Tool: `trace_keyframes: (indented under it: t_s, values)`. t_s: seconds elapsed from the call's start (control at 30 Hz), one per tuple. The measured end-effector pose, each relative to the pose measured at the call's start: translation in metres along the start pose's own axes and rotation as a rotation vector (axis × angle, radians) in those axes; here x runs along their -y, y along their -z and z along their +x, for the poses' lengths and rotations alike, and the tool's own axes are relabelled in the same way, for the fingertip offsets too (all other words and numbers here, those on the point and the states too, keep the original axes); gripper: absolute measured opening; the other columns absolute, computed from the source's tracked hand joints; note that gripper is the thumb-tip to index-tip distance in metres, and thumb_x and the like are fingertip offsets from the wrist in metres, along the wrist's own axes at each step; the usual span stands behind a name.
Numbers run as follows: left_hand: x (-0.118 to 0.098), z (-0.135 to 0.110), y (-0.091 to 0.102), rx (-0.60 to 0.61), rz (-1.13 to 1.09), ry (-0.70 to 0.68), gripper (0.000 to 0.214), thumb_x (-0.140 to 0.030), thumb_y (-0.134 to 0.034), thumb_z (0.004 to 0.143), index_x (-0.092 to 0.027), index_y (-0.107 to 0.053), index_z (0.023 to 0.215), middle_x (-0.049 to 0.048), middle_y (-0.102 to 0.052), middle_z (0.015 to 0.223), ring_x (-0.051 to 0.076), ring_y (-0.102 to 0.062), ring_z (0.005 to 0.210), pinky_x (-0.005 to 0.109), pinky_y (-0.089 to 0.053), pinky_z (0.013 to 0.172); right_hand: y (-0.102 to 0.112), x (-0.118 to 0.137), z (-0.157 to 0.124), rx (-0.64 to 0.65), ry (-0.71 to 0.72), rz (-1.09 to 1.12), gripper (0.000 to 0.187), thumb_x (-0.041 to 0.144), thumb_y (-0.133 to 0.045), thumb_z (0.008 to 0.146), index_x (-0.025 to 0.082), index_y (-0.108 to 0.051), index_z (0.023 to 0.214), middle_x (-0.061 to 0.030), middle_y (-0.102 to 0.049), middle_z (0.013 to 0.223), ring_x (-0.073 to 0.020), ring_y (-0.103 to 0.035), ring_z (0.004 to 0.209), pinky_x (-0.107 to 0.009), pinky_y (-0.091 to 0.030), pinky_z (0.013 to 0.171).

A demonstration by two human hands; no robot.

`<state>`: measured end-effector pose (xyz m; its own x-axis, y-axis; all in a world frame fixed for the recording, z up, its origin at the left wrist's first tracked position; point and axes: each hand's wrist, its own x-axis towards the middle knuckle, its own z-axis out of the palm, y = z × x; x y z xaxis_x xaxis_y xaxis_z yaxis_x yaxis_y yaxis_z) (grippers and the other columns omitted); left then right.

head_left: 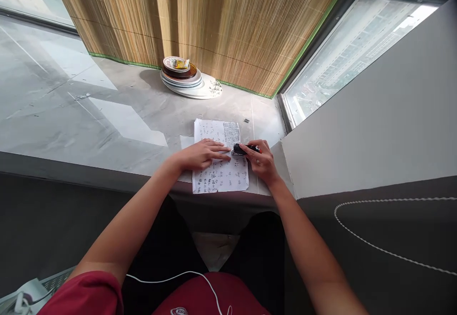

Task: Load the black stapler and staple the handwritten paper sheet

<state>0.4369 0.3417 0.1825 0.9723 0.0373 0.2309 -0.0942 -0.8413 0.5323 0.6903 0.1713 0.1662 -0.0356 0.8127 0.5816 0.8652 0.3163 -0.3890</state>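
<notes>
A printed sheet of paper (219, 174) lies on the grey marble sill (107, 124) near its front edge. My left hand (202, 155) rests flat on the paper with its fingers stretched out, pressing it down. My right hand (262, 160) is closed around a small black tool with a red tip (244, 149), which looks like a cutter or marker. The tool's end touches the paper's right side, just beyond my left fingertips.
A stack of plates and bowls (185, 78) stands at the back of the sill, against a bamboo blind (221, 24). A window (342, 53) lies to the right, and a grey wall panel (374, 129) borders the sill there. A white cable (185, 274) crosses my lap.
</notes>
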Motion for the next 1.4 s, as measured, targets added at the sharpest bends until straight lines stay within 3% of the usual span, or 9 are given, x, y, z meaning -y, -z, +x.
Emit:
trace_keyframes:
  t_s: [0.3, 0.77, 1.1, 1.4]
  values:
    - [0.002, 0.0, -0.002, 0.02, 0.027, 0.015, 0.069, -0.007, -0.052, 0.088, -0.046, -0.064, 0.143, -0.0069, -0.054, 0.159, 0.029, -0.049, 0.148, 0.053, -0.032, 0.124, 0.001, 0.0, -0.001, 0.056, 0.028, -0.055, 0.058, 0.017, -0.058, 0.099, 0.049, -0.059, 0.148, -0.0084, -0.06, 0.124, -0.0314, -0.055, 0.111, -0.058, -0.056, 0.101]
    - [0.005, 0.001, -0.006, 0.0, 0.022, -0.004, 0.066, -0.008, -0.054, 0.088, -0.044, -0.065, 0.143, -0.0048, -0.055, 0.159, 0.03, -0.05, 0.147, 0.053, -0.031, 0.123, -0.001, 0.002, 0.0, 0.065, 0.035, -0.052, 0.057, 0.017, -0.055, 0.101, 0.049, -0.059, 0.148, -0.0061, -0.064, 0.127, -0.0308, -0.055, 0.114, -0.054, -0.052, 0.101]
    - [0.007, 0.0, -0.007, 0.015, 0.126, -0.043, 0.065, -0.008, -0.051, 0.092, -0.038, -0.06, 0.149, 0.0003, -0.052, 0.161, 0.028, -0.048, 0.148, 0.05, -0.03, 0.123, -0.001, 0.005, -0.001, 0.098, 0.062, -0.163, 0.053, 0.017, -0.053, 0.101, 0.04, -0.061, 0.148, -0.0037, -0.069, 0.135, -0.0289, -0.059, 0.118, -0.049, -0.048, 0.101]
    - [0.008, 0.0, -0.007, 0.003, 0.133, -0.058, 0.064, -0.008, -0.054, 0.092, -0.04, -0.062, 0.147, 0.0011, -0.054, 0.16, 0.029, -0.051, 0.145, 0.051, -0.033, 0.121, -0.001, 0.017, 0.001, 0.127, 0.032, -0.317, 0.047, 0.013, -0.053, 0.101, 0.037, -0.069, 0.139, -0.002, -0.071, 0.132, -0.0276, -0.058, 0.118, -0.047, -0.04, 0.1]
